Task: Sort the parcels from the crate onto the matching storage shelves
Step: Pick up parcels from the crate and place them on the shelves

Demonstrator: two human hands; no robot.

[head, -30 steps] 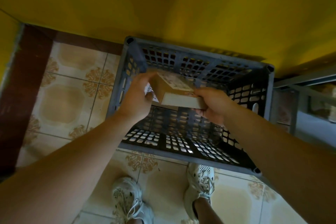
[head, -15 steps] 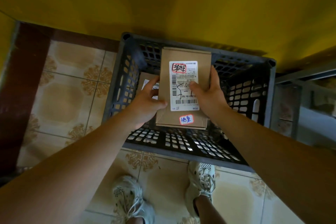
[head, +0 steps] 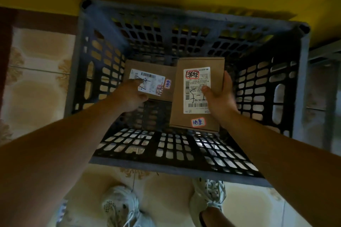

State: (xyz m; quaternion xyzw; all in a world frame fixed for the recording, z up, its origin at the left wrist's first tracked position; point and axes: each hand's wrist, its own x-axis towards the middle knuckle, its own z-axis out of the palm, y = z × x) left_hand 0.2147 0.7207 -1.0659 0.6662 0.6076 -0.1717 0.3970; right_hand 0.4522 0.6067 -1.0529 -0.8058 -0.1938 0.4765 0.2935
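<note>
Left hand (head: pixel 131 94) moved from first parcel (head: pixel 197 96) to second parcel (head: pixel 154 69).

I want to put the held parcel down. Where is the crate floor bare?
Bare floor shows between the second parcel and the near wall of the crate, left of the held parcel. The far left corner is crowded: the second parcel lies there under the left hand.

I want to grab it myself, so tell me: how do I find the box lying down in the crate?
Look for the big dark plastic crate on the tiled floor. Down inside, toward its far left corner, lies a brown cardboard box. Its white label sits sideways with stickers at the right end, unlike the taller box beside it, whose label stands upright.
</note>
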